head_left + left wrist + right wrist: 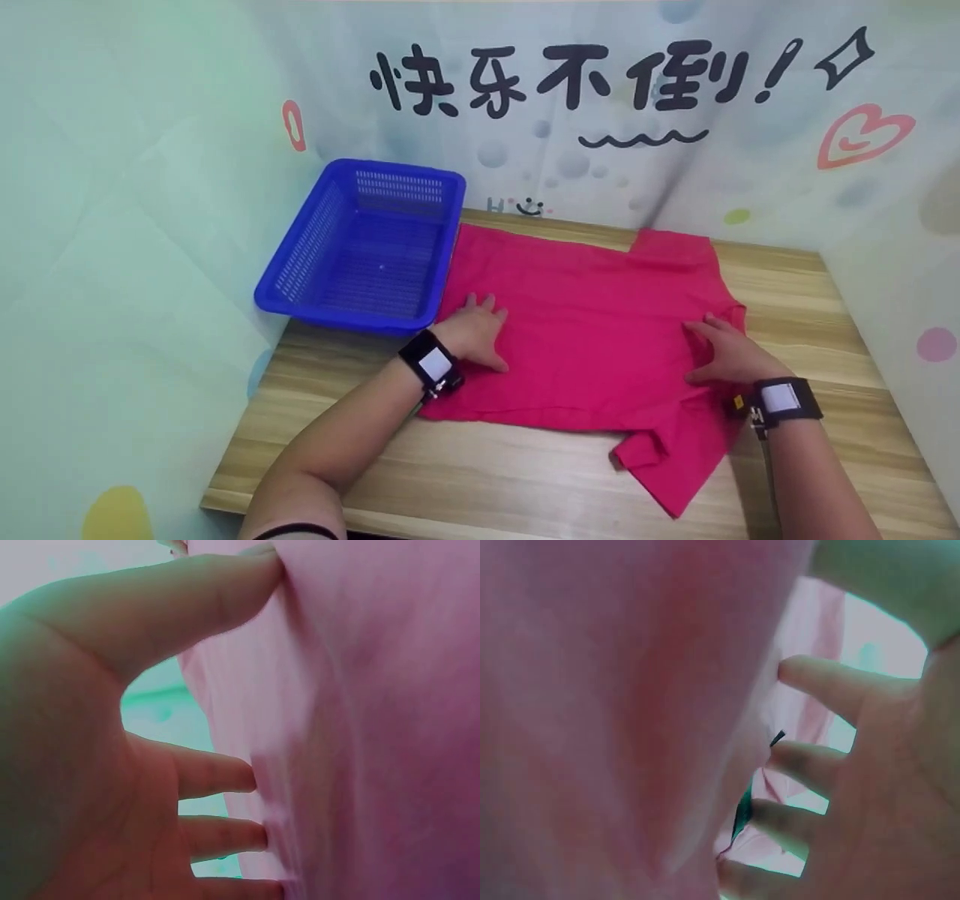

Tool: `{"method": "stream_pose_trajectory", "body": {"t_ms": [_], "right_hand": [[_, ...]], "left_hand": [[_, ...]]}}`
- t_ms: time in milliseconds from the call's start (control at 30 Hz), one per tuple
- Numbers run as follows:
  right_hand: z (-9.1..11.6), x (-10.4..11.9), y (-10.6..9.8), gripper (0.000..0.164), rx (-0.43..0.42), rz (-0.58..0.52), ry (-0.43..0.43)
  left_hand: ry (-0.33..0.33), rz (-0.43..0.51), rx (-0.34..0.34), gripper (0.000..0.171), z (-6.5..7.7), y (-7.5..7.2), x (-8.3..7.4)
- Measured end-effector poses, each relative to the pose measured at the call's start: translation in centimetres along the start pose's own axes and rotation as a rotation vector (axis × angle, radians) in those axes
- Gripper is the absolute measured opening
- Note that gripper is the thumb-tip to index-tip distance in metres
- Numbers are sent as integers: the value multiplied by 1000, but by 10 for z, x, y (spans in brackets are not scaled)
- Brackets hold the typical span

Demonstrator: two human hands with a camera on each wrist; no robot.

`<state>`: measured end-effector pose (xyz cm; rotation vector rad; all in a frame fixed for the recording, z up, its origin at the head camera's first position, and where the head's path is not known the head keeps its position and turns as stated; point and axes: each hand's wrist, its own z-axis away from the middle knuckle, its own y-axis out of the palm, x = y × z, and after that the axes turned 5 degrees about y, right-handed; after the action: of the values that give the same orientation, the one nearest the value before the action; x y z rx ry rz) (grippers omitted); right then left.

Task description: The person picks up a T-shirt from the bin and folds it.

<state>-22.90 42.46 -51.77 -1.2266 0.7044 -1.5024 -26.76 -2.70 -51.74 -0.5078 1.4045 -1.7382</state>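
Note:
A red short-sleeved T-shirt (585, 330) lies spread on the wooden table, its hem toward the left and its neckline at the right. One sleeve (671, 247) points to the back; the near sleeve is partly folded over at the front. My left hand (474, 334) rests on the shirt near the hem, fingers spread, with the fingertips touching the cloth in the left wrist view. Near the neckline my right hand (729, 352) touches the shirt with spread fingers. In the right wrist view, those fingertips (791, 671) meet the raised cloth.
A blue plastic basket (300, 306) with slotted walls stands at the back left, right beside the shirt's hem. Wooden tabletop (525, 472) shows in front of the shirt. Printed curtains (555, 165) enclose the table at the back and both sides.

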Motion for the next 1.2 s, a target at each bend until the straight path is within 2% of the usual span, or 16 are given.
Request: {"method": "stream_pose_trajectory", "body": {"t_ms": [200, 400, 533, 667, 800, 900, 1000, 1200], "right_hand": [[-9, -10, -6, 100, -6, -16, -9], [-20, -14, -9, 89, -82, -14, -34], [-8, 1, -6, 83, -203, 27, -65], [30, 28, 1, 77, -280, 41, -72], [74, 43, 15, 88, -254, 16, -13], [96, 43, 27, 104, -175, 0, 55], [102, 38, 38, 115, -110, 15, 89], [102, 18, 45, 123, -45, -5, 74]], "left_hand": [[-8, 31, 1, 111, -12, -2, -1], [-39, 76, -14, 107, -18, -2, -2], [-13, 41, -55, 100, -6, 4, -11], [51, 17, -38, 98, 18, 9, -21], [58, 24, 17, 103, 33, 11, -23], [53, 35, 27, 105, 37, 12, -20], [40, 38, 19, 106, 37, 12, -15], [14, 56, 31, 108, 37, 13, -9]]}}
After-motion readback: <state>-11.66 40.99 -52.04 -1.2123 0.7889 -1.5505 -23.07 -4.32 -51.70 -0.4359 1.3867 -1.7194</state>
